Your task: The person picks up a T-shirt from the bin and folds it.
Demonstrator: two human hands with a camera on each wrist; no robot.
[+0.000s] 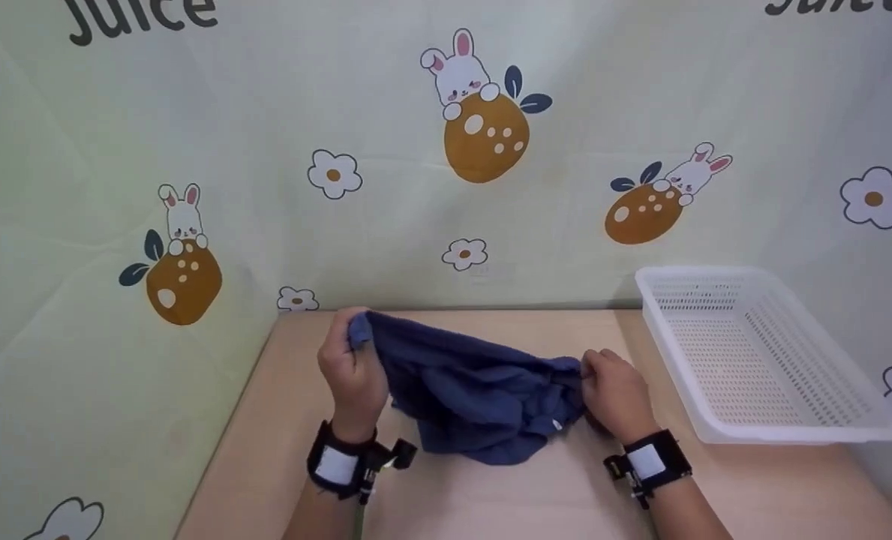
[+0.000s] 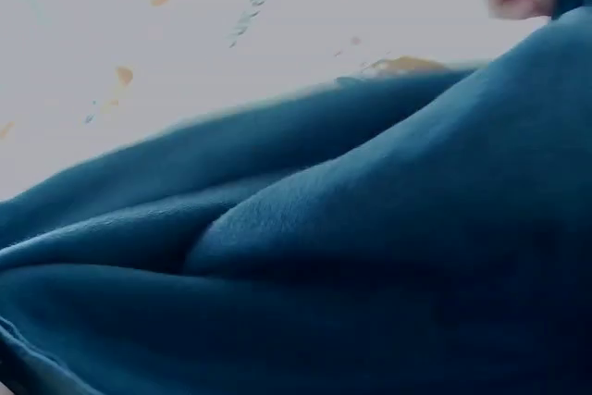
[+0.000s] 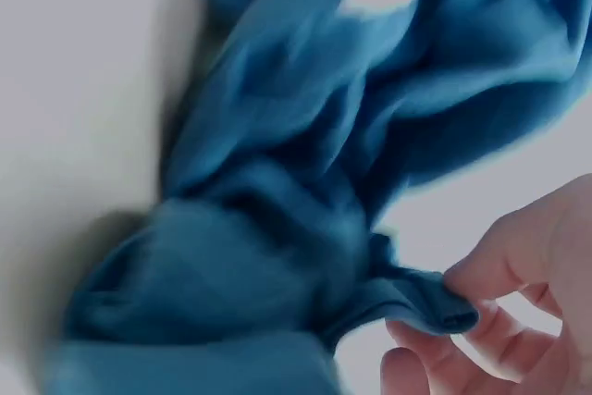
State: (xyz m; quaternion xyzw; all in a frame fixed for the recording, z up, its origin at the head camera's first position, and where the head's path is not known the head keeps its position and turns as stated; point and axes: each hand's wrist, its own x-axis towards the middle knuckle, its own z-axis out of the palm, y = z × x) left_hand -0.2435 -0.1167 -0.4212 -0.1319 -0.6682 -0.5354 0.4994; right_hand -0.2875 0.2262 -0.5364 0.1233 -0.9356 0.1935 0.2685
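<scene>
Head view: blue cloth (image 1: 483, 397) held up between two hands above the tabletop (image 1: 491, 502), middle of the view. Left hand (image 1: 352, 367) has its fingers curled round the cloth's upper left corner; right hand (image 1: 617, 391) grips the right end, lower down. Top edge runs fairly straight, sloping from left hand down to right hand; the rest sags below in loose, bunched folds. Can't tell if the bottom edge touches the tabletop. Small white tag (image 1: 557, 424) on the cloth near the right hand. Black straps on both wrists, left strap (image 1: 338, 463) and right strap (image 1: 650, 463), each with a small device. White basket (image 1: 798, 433) with slotted sides on the right, apart from the cloth. Backdrop (image 1: 385, 240) behind: pale, with rabbits, orange fruit and flowers.

Left wrist view: cloth close up, dark, broad folds across the lower part. Right hand partly in at the upper right corner, fingers bent. Left grip can't be told from here.

Right wrist view: cloth bunched and partly blurred, tag near the top. Right grip pinches a folded edge between thumb and fingers, lower right; the rest of the cloth lies left of and above that hand.
</scene>
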